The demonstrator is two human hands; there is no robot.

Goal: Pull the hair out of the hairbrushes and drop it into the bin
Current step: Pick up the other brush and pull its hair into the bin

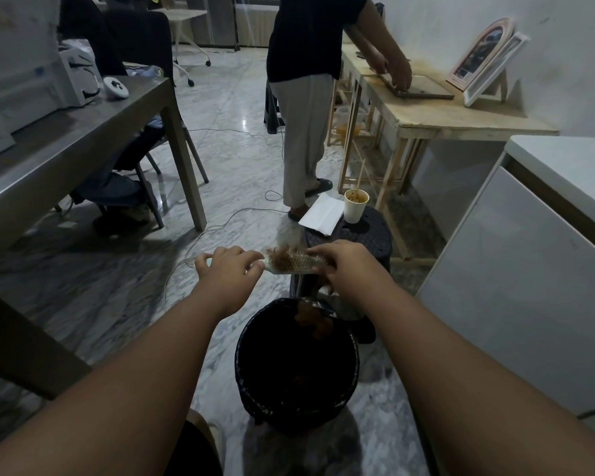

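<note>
My left hand (228, 266) grips the handle of a white hairbrush (298, 263), held level above the far rim of a black-lined bin (251, 376). A tuft of brown hair (279, 255) sits in the bristles near the handle end. My right hand (340, 261) is closed over the brush's far end, its fingers on the bristles. A blurred clump of brown hair (315, 319) shows just inside the bin's far rim, below my right hand.
A dark stool (364, 240) behind the bin carries a paper cup (355, 206) and white paper (321, 213). A person (306, 97) stands at a wooden table (461, 115). Grey table (66, 139) at left, white cabinet (529, 286) at right, cables on the floor.
</note>
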